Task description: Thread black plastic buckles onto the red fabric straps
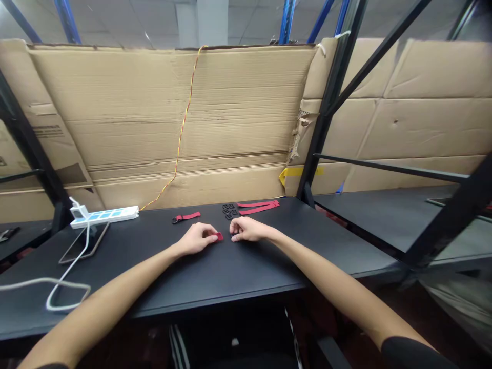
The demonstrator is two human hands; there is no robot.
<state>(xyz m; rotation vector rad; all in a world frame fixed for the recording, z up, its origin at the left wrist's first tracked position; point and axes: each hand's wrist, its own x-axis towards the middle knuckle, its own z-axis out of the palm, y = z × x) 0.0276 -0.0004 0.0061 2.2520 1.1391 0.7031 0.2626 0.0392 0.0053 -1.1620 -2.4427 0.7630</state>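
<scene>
My left hand (199, 238) pinches a short piece of red webbing strap (219, 236), its end sticking out past my fingertips. Just to the right, my right hand (246, 229) is closed around a small dark piece (233, 234), mostly hidden by the fingers; it looks like a black buckle. A narrow gap separates the two hands. Behind my right hand lie several black buckles (229, 209) and red straps (261, 207). Farther left, a red strap with a black buckle on one end (186, 217) rests on the black table.
A white power strip (111, 216) with a plugged-in charger stands at the table's left back. Its white cable (63, 282) loops beside a phone or tablet (84, 243). Cardboard panels (230, 113) wall off the back, and a black metal post (323, 118) rises at the right.
</scene>
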